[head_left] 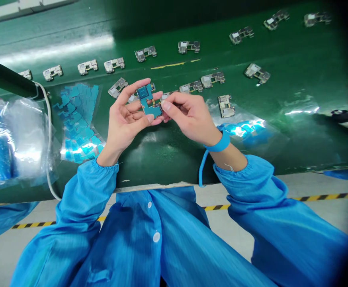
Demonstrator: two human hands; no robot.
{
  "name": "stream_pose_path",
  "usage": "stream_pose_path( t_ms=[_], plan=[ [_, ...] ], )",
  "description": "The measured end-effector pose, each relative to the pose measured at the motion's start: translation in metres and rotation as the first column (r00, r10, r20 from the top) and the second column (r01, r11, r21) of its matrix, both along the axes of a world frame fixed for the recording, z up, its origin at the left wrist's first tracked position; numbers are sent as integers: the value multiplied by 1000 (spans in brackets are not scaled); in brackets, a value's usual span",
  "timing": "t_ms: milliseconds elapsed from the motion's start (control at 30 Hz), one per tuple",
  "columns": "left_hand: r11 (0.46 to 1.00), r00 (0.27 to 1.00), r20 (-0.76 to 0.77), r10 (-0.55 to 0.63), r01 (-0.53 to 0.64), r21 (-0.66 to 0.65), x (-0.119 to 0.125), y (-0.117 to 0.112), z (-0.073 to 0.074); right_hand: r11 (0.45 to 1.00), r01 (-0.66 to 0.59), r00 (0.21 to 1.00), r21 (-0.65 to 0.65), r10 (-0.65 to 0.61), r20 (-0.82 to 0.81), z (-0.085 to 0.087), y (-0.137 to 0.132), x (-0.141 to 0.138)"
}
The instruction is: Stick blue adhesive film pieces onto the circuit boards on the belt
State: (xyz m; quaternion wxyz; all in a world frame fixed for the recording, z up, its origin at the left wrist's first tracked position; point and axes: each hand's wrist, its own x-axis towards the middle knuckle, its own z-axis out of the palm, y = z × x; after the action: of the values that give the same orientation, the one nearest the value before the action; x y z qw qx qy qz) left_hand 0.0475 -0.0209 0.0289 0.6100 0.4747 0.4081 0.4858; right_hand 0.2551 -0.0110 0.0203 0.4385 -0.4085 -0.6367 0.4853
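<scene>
Both hands are raised over a green conveyor belt (165,159), the left hand (129,115) holding a blue-covered circuit board (146,99) between thumb and fingers while the right hand (188,115) pinches its near right edge, though the fingers partly hide exactly what they grip. A blue wrist strap (217,142) circles the right wrist. Rows of bare phone circuit boards (188,47) lie on the belt beyond, and a plastic sleeve of blue film pieces (78,123) lies left of the hands.

Rows of circuit boards (186,47) lay along the green counter (168,159), a bag of blue film (78,123) sat at left, and hazard tape (218,207) marked the floor.
</scene>
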Motion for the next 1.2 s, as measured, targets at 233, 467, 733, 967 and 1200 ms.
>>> stream_pose_path(
  t_ms=[233,467,733,967,1200],
  plan=[
    [1000,999,-31,-14,13,-17,0,-2,3,998,-16,996,63,11,90,-2,-1,0],
    [999,999,-27,38,-39,-37,8,-3,-5,988,-59,990,140,40,133,-7,-1,-1],
    [989,997,-18,76,-77,-129,9,-3,-13,979,-94,984,181,63,168,-12,-2,-4],
    [961,989,75,125,-102,-256,12,-3,-11,993,-108,989,55,102,105,-19,-4,-10],
    [954,993,71,95,-70,-293,5,4,-9,977,-130,985,-171,147,90,-20,51,6]
  ],
)
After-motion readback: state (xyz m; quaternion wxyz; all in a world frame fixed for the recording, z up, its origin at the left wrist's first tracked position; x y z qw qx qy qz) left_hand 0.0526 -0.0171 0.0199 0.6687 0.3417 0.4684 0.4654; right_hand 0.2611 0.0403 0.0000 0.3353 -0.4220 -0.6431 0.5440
